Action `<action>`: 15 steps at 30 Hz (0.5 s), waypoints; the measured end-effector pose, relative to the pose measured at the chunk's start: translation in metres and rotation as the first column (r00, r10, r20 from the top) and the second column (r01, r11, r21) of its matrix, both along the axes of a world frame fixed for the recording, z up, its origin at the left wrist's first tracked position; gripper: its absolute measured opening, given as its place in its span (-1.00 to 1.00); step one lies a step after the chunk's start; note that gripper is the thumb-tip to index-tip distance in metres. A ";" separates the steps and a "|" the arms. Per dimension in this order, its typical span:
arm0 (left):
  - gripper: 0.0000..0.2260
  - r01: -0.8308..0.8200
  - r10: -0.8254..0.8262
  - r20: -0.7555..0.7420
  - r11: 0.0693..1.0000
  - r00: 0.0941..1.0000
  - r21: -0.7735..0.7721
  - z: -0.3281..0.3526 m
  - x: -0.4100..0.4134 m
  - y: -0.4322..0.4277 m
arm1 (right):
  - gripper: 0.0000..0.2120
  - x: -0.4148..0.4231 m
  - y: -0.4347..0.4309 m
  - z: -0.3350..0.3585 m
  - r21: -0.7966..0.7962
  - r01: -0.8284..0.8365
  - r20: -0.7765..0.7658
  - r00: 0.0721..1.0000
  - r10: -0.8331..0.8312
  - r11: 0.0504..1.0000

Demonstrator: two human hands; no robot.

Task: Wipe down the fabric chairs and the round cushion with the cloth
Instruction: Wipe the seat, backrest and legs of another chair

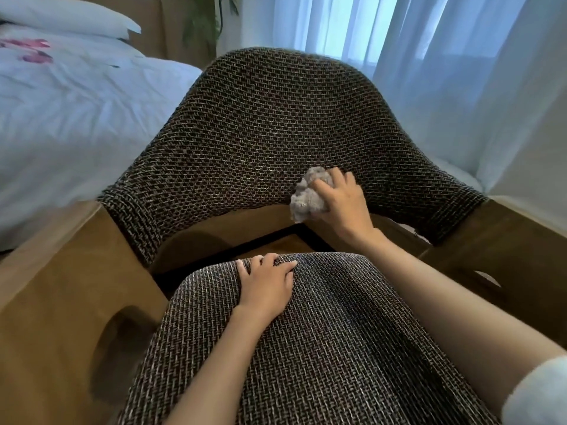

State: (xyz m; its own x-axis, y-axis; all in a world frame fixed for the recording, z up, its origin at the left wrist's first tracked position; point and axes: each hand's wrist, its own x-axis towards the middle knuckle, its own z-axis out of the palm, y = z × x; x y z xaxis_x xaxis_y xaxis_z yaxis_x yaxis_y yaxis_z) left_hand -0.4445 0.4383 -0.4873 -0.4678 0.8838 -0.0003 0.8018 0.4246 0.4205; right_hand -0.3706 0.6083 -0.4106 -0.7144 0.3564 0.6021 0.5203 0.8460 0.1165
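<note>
The right hand (342, 199) clutches a crumpled grey cloth (308, 194) against the lower edge of the woven chair backrest (260, 127). The left hand (267, 285) rests flat, fingers relaxed, on the seat cushion (322, 348), well apart from the right.

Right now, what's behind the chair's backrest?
Sheer curtains and a leafy plant show above the backrest; it hides the floor and anything low behind it.

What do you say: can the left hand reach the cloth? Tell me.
Probably yes: the left hand rests open on the seat, holding nothing, with nothing between it and the cloth, which the right hand grips.
</note>
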 end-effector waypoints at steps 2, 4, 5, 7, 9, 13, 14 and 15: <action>-0.64 0.000 0.000 -0.002 1.000 1.000 -0.005 0.001 0.001 0.000 | -0.47 0.005 -0.002 0.023 0.033 -0.019 -0.047 0.999 0.021 0.999; -0.64 -0.003 0.002 -0.011 1.000 1.000 -0.008 0.002 0.002 0.000 | -0.49 0.002 0.007 0.061 0.096 0.030 -0.209 0.978 -0.009 0.995; -0.64 -0.004 0.004 -0.013 1.000 1.000 -0.008 0.001 0.002 0.000 | -0.50 -0.001 0.014 0.081 0.083 0.065 -0.273 0.961 -0.040 0.994; -0.64 -0.001 0.001 -0.015 1.000 1.000 -0.006 0.000 0.001 0.000 | -0.49 -0.006 0.027 0.108 0.014 0.126 -0.315 0.942 -0.115 0.992; -0.64 0.000 0.000 -0.013 1.000 1.000 -0.005 -0.001 0.000 -0.001 | -0.45 -0.009 0.035 0.108 0.028 0.153 -0.298 0.945 -0.138 0.988; -0.63 0.010 -0.010 -0.014 1.000 1.000 -0.003 -0.002 -0.001 -0.002 | -0.46 0.002 0.028 0.051 0.039 0.181 -0.269 0.949 -0.164 0.983; -0.63 0.012 -0.012 -0.010 1.000 1.000 -0.003 -0.002 -0.002 -0.002 | -0.48 0.009 0.023 0.033 0.018 0.173 -0.248 0.955 -0.163 0.985; -0.63 0.016 -0.016 -0.006 1.000 1.000 -0.005 -0.001 -0.003 -0.002 | -0.50 0.016 0.017 0.017 0.004 0.164 -0.204 0.966 -0.159 0.986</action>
